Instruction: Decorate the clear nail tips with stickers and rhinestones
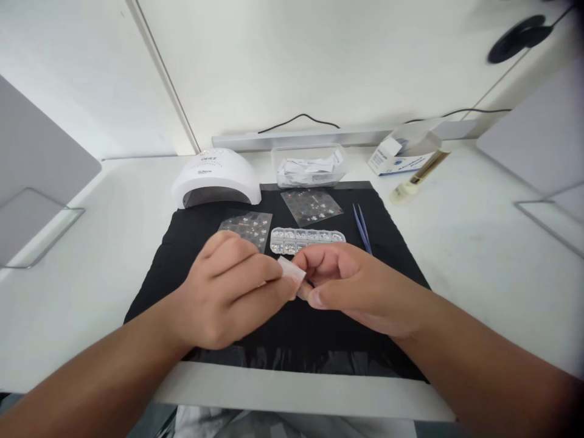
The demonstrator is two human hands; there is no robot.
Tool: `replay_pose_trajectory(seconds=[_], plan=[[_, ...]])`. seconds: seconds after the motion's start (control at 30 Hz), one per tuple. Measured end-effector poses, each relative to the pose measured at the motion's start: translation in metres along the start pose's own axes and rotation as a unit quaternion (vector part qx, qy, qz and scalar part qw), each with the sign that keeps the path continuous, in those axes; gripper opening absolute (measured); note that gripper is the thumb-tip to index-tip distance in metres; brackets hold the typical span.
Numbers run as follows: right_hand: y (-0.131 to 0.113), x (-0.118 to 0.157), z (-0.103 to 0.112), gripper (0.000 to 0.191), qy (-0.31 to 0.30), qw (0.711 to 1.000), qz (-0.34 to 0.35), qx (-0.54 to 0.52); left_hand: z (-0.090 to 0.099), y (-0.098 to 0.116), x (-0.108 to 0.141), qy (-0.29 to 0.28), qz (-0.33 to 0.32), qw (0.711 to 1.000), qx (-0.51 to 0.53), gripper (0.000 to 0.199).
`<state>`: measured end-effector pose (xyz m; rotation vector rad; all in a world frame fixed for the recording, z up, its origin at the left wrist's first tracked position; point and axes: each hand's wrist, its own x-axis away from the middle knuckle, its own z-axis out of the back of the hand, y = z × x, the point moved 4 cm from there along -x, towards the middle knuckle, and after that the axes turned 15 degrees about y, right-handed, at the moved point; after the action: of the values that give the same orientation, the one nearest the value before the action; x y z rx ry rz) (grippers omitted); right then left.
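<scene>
Above the black mat (274, 340), my two hands meet. A small white wipe (291, 269) is pinched between the thumb and fingers of my left hand (232, 292). The wipe rests against the fingers of my right hand (347, 280), which are curled in, with the thumb close to them. Whatever lies between the right fingertips is hidden. Just behind the hands sits a clear divided case (308, 236) with small shiny pieces in its compartments. Two clear sticker sheets (311, 207) lie on the mat, one partly behind my left hand. Blue tweezers (362, 228) lie to the right.
A white nail lamp (218, 176) stands at the mat's back left. Behind the mat is a clear plastic tub (309, 167) of white packets. An opened white box (404, 155) and a gold-capped bottle (406, 191) are at right. Wire stands flank both sides.
</scene>
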<state>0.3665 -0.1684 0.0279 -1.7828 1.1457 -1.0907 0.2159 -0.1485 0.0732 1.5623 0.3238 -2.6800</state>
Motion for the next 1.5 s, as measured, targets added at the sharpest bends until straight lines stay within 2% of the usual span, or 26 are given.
replay_pose_trajectory(seconds=[0.1, 0.27, 0.6, 0.93, 1.5], plan=[[-0.0010, 0.0003, -0.0002, 0.012, -0.011, 1.000, -0.004, 0.000, 0.0003, 0.0020, -0.0002, 0.008, -0.006, 1.000, -0.003, 0.007], [-0.0003, 0.0011, -0.0003, 0.014, -0.031, 0.999, -0.006, -0.009, 0.0001, 0.0004, 0.0034, 0.063, 0.012, 0.998, -0.007, 0.009], [0.0023, 0.0003, -0.0003, 0.013, -0.026, 0.999, -0.002, -0.024, -0.0018, -0.0028, 0.0069, 0.052, 0.016, 0.999, 0.001, 0.006], [0.0016, 0.0001, -0.0002, 0.013, -0.028, 0.999, -0.005, -0.023, -0.0035, -0.0004, 0.0048, 0.065, 0.034, 0.997, 0.002, 0.010], [0.0017, -0.0006, 0.0003, 0.014, -0.027, 0.999, 0.003, -0.024, -0.0040, 0.0008, 0.0036, 0.068, 0.027, 0.997, 0.014, 0.009]])
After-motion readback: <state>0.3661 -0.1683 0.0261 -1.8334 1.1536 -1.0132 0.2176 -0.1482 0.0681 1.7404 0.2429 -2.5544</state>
